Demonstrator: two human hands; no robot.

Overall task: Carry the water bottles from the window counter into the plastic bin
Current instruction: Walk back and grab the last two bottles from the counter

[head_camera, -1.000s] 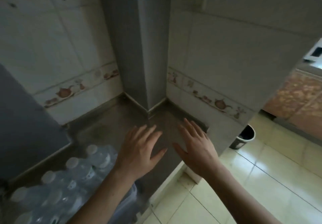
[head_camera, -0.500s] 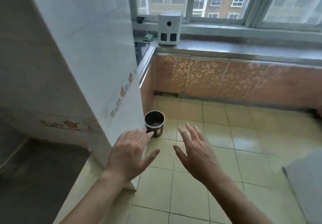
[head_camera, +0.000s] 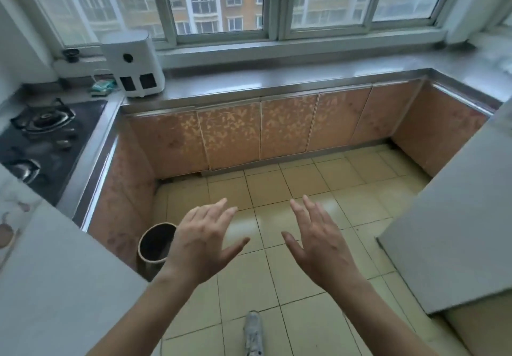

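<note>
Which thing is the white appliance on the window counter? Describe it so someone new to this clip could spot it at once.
Start at the wide window along the far wall and follow the steel counter below it to its left end. There, just right of the black gas stove, stands the white appliance. It is the only tall boxy thing there, with one round dark spot above two dark square openings.

No legible text, labels, brands or nos. anywhere. White appliance (head_camera: 132,63) at the window counter's (head_camera: 277,78) left end shows only a round dot and two dark panels, no lettering. Small packet (head_camera: 101,87) beside it too blurry to read.
</note>
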